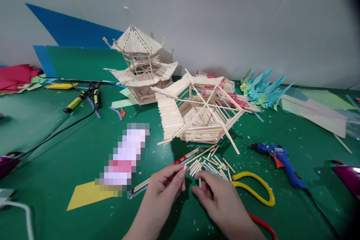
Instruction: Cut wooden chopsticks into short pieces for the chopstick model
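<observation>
My left hand (165, 187) pinches a short wooden stick between thumb and forefinger; only its pale end shows. To its right, my right hand (215, 191) has a short wooden stick (200, 182) between curled fingers and thumb. Just beyond both hands lies a loose pile of cut wooden sticks (222, 163). Behind the pile stands an unfinished stick roof frame (170, 118), with slats on its left and back sides and bare crossing sticks over the rest. A pagoda model (137, 41) made of the same sticks rises behind it, at the left.
Yellow-handled pliers (268, 191) and a red handle (261, 223) lie by my right hand. Farther right is a blue glue gun (281, 157) with its cord. Packs of sticks (236, 99), teal folded paper (266, 90), yellow-black pliers (75, 101) and yellow paper (84, 195) lie around.
</observation>
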A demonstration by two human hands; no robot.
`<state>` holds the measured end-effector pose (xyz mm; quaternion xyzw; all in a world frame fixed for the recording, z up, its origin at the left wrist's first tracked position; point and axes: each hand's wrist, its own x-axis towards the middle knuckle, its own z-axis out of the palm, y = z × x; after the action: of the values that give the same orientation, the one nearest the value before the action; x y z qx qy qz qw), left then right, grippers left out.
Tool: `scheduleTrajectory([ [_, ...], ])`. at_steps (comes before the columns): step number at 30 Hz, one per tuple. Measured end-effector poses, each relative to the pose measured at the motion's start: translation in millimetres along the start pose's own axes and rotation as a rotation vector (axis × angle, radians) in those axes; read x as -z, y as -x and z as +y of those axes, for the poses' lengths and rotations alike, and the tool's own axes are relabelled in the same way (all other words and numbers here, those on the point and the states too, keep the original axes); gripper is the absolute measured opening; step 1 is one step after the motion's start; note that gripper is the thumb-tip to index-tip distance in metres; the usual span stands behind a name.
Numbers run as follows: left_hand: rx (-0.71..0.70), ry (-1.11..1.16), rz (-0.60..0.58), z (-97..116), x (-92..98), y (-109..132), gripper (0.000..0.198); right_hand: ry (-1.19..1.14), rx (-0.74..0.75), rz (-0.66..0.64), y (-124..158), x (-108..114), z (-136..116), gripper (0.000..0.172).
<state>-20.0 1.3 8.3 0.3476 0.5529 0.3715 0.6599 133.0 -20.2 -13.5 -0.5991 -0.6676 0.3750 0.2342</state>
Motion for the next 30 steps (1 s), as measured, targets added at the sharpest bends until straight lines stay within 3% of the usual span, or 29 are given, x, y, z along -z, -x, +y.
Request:
scheduleTrajectory([
  [5,0.112,0.226,-0.133,-4.2,-9.9,-4.4,0.018,-0.549,-0.144,0.078,-3.9,7.6,-10.7,0.021],
  [11,0.081,0.392,-0.167,-5.8,-24.4,-5.2,0.016,-0.886,-0.196,0.184,-11.3,7.3,-17.0,0.028],
  [15,0.035,0.27,-0.128,-7.0,-27.2,-4.5,0.021,-0.852,-0.197,0.206,-13.1,7.5,-16.1,0.019],
  [20,0.018,0.105,-0.134,-9.3,-29.6,-5.5,0.026,-0.635,-0.091,0.26,-14.0,9.3,-12.7,0.016],
  [30,0.07,0.279,-0.165,-10.8,-36.5,-1.9,0.021,-0.407,0.019,0.241,-12.2,12.3,-3.3,0.016],
])
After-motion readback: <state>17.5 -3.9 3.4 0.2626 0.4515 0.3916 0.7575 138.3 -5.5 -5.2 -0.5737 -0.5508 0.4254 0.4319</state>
